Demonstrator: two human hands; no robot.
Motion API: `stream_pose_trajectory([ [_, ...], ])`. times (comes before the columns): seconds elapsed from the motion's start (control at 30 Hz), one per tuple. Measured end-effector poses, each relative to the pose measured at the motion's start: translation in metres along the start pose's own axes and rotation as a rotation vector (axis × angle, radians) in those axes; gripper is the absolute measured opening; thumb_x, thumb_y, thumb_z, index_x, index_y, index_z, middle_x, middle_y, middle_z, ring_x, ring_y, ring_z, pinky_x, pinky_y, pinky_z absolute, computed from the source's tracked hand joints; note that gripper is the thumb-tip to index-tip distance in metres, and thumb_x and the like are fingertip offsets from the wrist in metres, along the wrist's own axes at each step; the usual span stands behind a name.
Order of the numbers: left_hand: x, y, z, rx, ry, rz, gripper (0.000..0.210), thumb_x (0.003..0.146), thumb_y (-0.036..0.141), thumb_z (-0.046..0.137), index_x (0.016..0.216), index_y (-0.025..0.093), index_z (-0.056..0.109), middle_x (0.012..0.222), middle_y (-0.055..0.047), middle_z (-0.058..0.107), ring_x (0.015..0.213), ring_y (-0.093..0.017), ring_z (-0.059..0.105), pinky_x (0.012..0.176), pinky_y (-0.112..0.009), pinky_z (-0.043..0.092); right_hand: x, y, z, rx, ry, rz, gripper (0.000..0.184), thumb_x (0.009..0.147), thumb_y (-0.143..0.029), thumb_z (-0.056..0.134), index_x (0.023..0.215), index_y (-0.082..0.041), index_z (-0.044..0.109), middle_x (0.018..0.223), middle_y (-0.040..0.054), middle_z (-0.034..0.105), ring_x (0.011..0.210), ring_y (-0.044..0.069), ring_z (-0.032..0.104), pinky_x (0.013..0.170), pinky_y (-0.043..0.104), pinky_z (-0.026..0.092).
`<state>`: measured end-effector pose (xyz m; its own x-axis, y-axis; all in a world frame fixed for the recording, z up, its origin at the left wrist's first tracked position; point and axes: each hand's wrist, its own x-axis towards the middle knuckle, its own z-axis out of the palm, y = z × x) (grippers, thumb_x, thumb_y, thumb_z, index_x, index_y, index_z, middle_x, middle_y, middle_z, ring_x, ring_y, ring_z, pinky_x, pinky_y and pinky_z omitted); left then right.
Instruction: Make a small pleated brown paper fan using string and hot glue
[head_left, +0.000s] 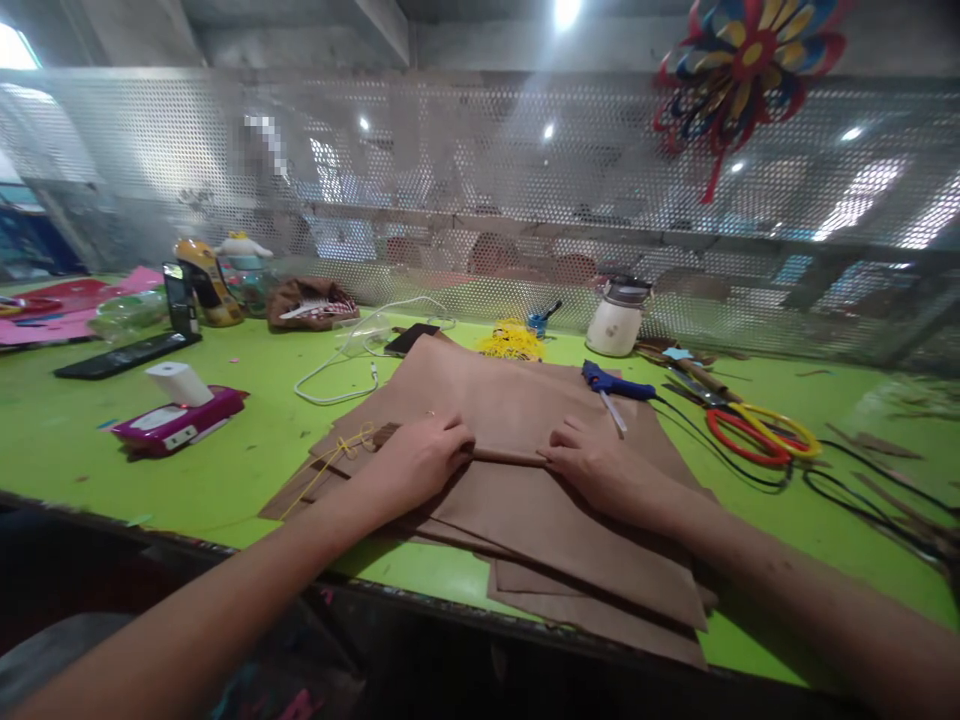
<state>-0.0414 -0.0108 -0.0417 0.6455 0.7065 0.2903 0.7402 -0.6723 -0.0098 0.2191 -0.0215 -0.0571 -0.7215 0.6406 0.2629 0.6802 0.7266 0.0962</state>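
Observation:
A thin roll of brown paper (510, 457) runs crosswise between my hands, over a stack of brown paper sheets (577, 540). My left hand (424, 455) has its fingers curled down on the roll's left part. At the other end, my right hand (592, 465) pinches the roll with bent fingers. Whether the roll is part of the top sheet or a separate piece, I cannot tell. Beside my left wrist, a yellow string (349, 442) is tied in a bow on a brown bundle. A blue glue gun (619, 382) lies on the paper beyond my right hand.
Right of the paper lie scissors (757, 435) with red and yellow handles and black cords. A white jar (613, 322) and yellow strands (514, 342) stand behind. To the left are a purple power strip (180, 425), a white cable (330, 395) and a bottle (202, 280).

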Motion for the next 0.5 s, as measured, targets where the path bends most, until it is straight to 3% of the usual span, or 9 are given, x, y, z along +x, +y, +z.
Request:
stream_pose_trajectory([
  [0.2,0.005,-0.007,0.004,-0.017,-0.003,0.048,0.024,0.089,0.025,0.044,0.082,0.017,0.066,0.082,-0.006,0.058,0.076,-0.017,0.054,0.072,-0.028,0.041,-0.003,0.003,0.003,0.140,0.098,0.130,0.020,0.091,-0.024,0.044,0.098,-0.016,0.061,0.088,0.0081,0.059,0.084,0.019,0.051,0.073,0.031,0.040],
  [0.37,0.008,-0.011,0.005,-0.056,-0.005,0.093,0.027,0.090,0.026,0.043,0.084,0.017,0.068,0.083,-0.006,0.059,0.078,-0.016,0.054,0.074,-0.028,0.041,-0.005,0.001,-0.001,0.073,0.117,0.075,0.020,0.090,-0.020,0.045,0.080,-0.016,0.062,0.082,0.0079,0.058,0.082,0.018,0.049,0.072,0.032,0.040],
  [0.5,0.011,-0.013,0.005,-0.054,-0.015,0.111,0.029,0.091,0.027,0.042,0.082,0.016,0.068,0.083,-0.007,0.057,0.081,-0.017,0.053,0.076,-0.029,0.041,-0.004,0.001,-0.004,0.056,0.070,0.072,0.022,0.091,-0.020,0.044,0.079,-0.015,0.062,0.081,0.0081,0.058,0.082,0.018,0.050,0.072,0.031,0.041],
])
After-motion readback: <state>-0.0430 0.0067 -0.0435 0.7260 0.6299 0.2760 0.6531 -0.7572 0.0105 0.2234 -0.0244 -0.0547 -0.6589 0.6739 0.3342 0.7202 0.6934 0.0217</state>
